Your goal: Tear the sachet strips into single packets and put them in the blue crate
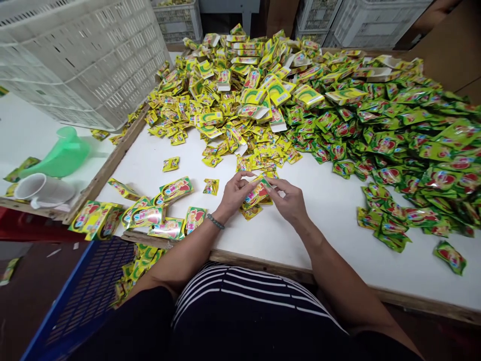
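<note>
Between my hands, over the white tabletop, is a small yellow-green candy box (257,192). My left hand (237,190) grips its left side with thumb and fingers. My right hand (288,198) pinches the upper right end, where the fingertips partly hide it. Right below the box lie small yellow sachets (251,212), partly covered by it. One loose yellow sachet (211,187) rests just left of my left hand. Beyond my fingertips begins a heap of yellow sachets (263,150), with open yellow boxes (278,93) on top.
Green sachets (387,145) pile up on the right. Several filled-looking boxes (173,190) lie at left near the wooden edge. Further left stand a white crate (82,65), a green scoop (63,155) and a white cup (45,190). A blue crate (82,286) sits below the table.
</note>
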Demonstrator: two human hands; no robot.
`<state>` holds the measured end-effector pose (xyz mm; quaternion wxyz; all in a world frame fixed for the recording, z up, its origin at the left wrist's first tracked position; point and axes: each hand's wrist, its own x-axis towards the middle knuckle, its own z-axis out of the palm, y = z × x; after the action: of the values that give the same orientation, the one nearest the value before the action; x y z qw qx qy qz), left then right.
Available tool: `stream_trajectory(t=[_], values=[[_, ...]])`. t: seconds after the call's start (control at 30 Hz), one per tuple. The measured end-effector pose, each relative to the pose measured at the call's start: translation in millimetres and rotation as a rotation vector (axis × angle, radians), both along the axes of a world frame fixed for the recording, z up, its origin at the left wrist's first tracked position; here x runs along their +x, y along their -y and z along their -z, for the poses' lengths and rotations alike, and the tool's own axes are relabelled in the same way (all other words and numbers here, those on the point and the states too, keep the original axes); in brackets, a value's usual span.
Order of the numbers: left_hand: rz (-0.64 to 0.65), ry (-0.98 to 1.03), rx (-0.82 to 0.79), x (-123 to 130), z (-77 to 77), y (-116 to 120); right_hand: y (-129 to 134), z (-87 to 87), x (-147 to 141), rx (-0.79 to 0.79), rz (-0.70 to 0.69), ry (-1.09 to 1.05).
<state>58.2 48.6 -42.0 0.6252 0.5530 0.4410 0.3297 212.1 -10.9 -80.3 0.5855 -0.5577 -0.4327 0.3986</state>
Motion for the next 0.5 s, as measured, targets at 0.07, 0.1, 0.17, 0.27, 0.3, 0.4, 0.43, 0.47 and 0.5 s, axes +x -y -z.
stream_trajectory(t=[0.07,0.1,0.17,0.27,0.3,0.4,0.43,0.47,0.5], values=[[-0.026,0.015,0.003,0.5,1.6,-0.3,1.8,-0.7,-2.1,0.033,0.007,0.014],[-0.035,0.021,0.004,1.0,2.2,-0.3,1.8,-0.7,-3.5,0.024,0.004,-0.025],[-0.052,0.017,0.013,2.2,2.9,0.0,0.4,-0.1,-6.6,-0.031,-0.005,-0.148],[-0.070,0.005,0.011,4.3,2.7,0.7,-3.1,1.5,-8.4,-0.112,0.013,-0.376],[-0.063,0.009,-0.003,5.0,2.4,0.9,-3.9,2.2,-7.8,-0.133,0.029,-0.441],[-0.038,0.029,-0.039,6.3,1.0,1.3,-4.4,4.8,-3.4,-0.179,0.067,-0.505],[-0.039,0.031,-0.039,6.3,0.5,1.5,-3.9,5.7,-1.8,-0.183,0.054,-0.484],[-0.048,0.031,-0.033,6.3,0.1,1.6,-3.2,6.4,-0.4,-0.181,0.031,-0.456],[-0.063,0.030,-0.027,6.1,-0.3,1.7,-2.3,6.9,0.6,-0.179,0.001,-0.433]])
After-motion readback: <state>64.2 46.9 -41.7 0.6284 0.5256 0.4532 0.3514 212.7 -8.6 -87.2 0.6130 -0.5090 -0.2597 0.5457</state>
